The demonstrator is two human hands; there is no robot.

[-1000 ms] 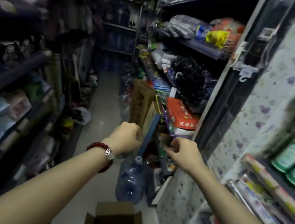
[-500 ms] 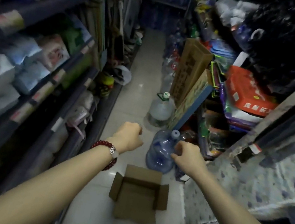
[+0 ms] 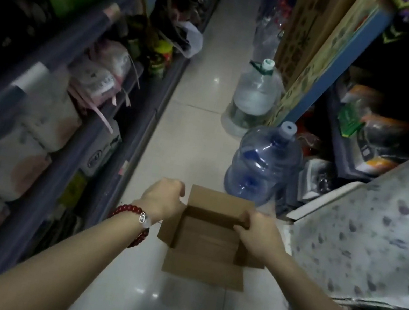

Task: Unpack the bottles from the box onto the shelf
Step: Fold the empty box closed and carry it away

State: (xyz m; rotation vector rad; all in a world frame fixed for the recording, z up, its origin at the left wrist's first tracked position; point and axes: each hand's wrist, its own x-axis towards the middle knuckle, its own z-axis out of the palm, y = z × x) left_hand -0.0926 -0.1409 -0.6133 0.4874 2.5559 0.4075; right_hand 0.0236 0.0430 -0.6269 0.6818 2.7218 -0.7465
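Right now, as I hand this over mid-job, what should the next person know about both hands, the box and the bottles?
Left hand: over the box's left flap, fingers curled; whether it grips the flap cannot be told.
Right hand: at the box's right flap, fingers curled at its top edge; grip unclear.
Box: on the floor in the aisle, flaps open; no bottles show inside, it looks empty.
Two big water jugs, one blue and one clear, stand on the floor beyond the box.
Done: unpacking seems finished.
Left: likely only clearing the box away; check the shelf, which is out of view.
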